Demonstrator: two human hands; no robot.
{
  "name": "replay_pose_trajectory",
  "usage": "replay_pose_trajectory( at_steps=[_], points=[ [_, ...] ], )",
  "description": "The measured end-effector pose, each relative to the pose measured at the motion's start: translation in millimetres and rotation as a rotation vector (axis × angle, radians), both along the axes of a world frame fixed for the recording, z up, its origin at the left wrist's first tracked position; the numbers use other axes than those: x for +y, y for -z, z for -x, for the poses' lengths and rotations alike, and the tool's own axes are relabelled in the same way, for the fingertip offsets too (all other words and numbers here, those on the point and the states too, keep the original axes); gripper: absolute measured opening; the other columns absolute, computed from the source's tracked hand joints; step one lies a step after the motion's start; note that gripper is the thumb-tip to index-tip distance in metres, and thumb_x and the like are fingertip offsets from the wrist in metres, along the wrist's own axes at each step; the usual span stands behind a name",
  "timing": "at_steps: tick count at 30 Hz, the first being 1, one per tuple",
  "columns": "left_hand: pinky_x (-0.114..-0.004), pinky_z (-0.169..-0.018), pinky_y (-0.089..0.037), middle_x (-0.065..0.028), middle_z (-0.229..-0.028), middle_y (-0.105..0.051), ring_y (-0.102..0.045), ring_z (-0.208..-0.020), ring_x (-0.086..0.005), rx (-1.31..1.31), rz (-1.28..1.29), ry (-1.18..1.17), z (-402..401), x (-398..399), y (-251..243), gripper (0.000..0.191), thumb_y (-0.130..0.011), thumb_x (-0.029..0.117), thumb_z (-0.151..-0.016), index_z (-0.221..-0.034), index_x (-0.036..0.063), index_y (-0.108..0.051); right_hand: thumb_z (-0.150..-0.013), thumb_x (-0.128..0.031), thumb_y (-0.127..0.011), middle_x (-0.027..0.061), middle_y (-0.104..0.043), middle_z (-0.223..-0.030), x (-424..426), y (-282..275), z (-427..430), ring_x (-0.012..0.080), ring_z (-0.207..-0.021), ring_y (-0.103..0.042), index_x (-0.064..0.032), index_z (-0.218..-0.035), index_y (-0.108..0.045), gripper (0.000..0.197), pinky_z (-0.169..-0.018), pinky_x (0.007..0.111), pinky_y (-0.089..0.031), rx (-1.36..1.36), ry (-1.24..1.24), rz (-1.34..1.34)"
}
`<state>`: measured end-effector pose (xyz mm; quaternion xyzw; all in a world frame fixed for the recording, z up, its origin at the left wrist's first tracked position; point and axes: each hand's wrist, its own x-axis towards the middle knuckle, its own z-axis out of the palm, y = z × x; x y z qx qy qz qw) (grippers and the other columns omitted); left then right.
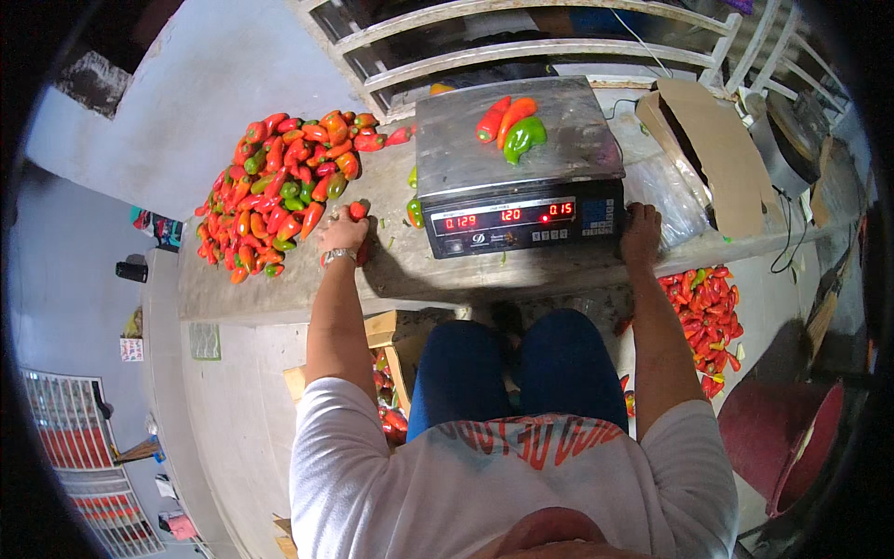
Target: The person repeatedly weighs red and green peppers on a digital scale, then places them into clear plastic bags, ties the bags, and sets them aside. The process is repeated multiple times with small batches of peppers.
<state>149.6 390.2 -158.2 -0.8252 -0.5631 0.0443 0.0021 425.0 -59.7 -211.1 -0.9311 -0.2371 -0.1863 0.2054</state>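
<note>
My left hand [342, 235], with a metal-banded watch at the wrist, rests low on the concrete counter [419, 269] beside a heap of red, orange and green peppers [279, 178]. A red pepper [358, 210] shows at its fingertips, and more red shows by the wrist; whether the fingers grip one is unclear. On the steel platform of a digital scale [447, 161] lie a red pepper [493, 120], an orange-red pepper [518, 120] and a green pepper [524, 138]. The scale's red display is lit. At its right side is my right hand [641, 227], fingers partly hidden.
Clear plastic [667, 199] and a cardboard box [723, 157] lie right of the scale. White metal bars [531, 49] run behind. Below the counter are a floor heap of red peppers [705, 318], an open box [394, 363] holding peppers and a tipped maroon bucket [775, 440].
</note>
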Motion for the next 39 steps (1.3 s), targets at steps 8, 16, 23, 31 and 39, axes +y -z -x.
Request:
replay_pose_trajectory(
  at_steps=[8, 16, 23, 31, 39],
  points=[
    [-0.042, -0.083, -0.041, -0.0221, -0.105, -0.057, -0.053, -0.098, -0.0381, -0.734, -0.048, -0.049, -7.2, 7.6, 15.8, 0.049, -0.054, 0.044, -0.078, -0.108, 0.005, -0.053, -0.075, -0.011, -0.053, 0.0127, -0.051, -0.091, 1.9, -0.3, 2.6, 0.0313, -0.089, -0.048, -0.0075, -0.093, -0.055, 0.018, -0.078, 0.042, -0.041, 0.004, 0.041, 0.032],
    [-0.032, -0.063, -0.043, -0.009, -0.075, -0.059, -0.056, -0.069, -0.0179, -1.175, 0.453, 0.358, -138.0, -62.9, -76.6, 0.041, -0.053, 0.039, -0.081, -0.095, 0.0005, -0.057, -0.075, -0.014, -0.054, 0.0132, -0.051, -0.09, -3.0, 1.2, 0.2, 0.0325, -0.087, -0.049, -0.0073, -0.091, -0.054, 0.017, -0.075, 0.044, -0.041, -0.013, 0.029, 0.005],
    [-0.033, -0.059, -0.046, -0.0069, -0.07, -0.056, -0.055, -0.062, -0.0208, -1.431, 1.089, 0.088, -197.0, -82.0, -63.8, 0.027, -0.052, 0.032, -0.08, -0.088, 0.0065, -0.054, -0.078, -0.015, -0.053, 0.0143, -0.051, -0.089, -1.8, -5.2, 3.0, 0.0329, -0.087, -0.05, -0.0063, -0.093, -0.055, 0.017, -0.076, 0.044, -0.041, 0.027, 0.0, 0.007],
    [-0.033, -0.061, -0.039, -0.0016, -0.076, -0.056, -0.051, -0.072, -0.0152, -1.387, 0.737, 0.141, -176.4, -88.0, -84.5, 0.029, -0.052, 0.037, -0.076, -0.084, 0.0094, -0.058, -0.078, -0.013, -0.053, 0.0131, -0.052, -0.088, -0.7, -8.0, 6.5, 0.032, -0.086, -0.05, -0.007, -0.09, -0.055, 0.014, -0.075, 0.043, -0.041, -0.039, 0.031, -0.036],
    [-0.025, -0.05, -0.028, 0.0033, -0.061, -0.045, -0.038, -0.054, -0.008, -1.515, 0.627, 0.084, -148.8, -62.9, -85.9, 0.018, -0.053, 0.021, -0.079, -0.067, 0.0076, -0.051, -0.078, -0.015, -0.054, 0.013, -0.052, -0.087, -2.4, -1.7, 1.6, 0.0319, -0.086, -0.05, -0.0067, -0.09, -0.056, 0.015, -0.074, 0.043, -0.042, -0.018, 0.051, -0.024]
  ],
)
